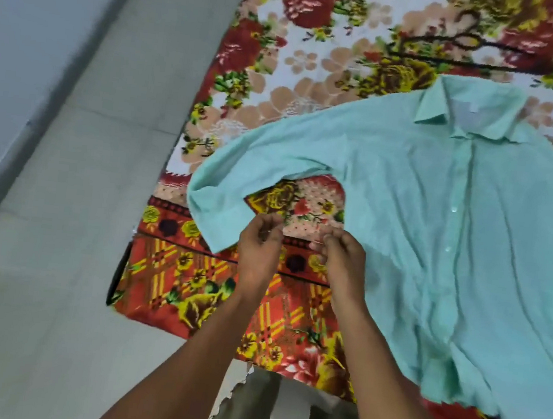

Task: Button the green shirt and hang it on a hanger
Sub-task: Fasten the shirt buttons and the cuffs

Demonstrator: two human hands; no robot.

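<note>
Looking down: I see a green shirt (438, 227) spread flat, front up, on a flowered blanket (285, 55).
Shirt: the collar lies at the far end, the button strip runs down the middle with white buttons showing, and the front panels meet along it.
Sleeve: I see one sleeve (237, 177) bent back toward me, its cuff just beside the left hand.
Left hand: my view has the left hand (258, 252) over the blanket, fingers curled with the tips drawn together; I cannot tell whether they pinch anything.
Right hand: the right hand (341, 261) sits at the shirt's near side edge, fingers curled likewise; whether it holds cloth I cannot tell.
Hanger: I make out a dark hanger (466, 41) lying on the blanket beyond the collar, well apart from both hands.
Floor: pale tiles (64, 185) lie to the left of the blanket.
</note>
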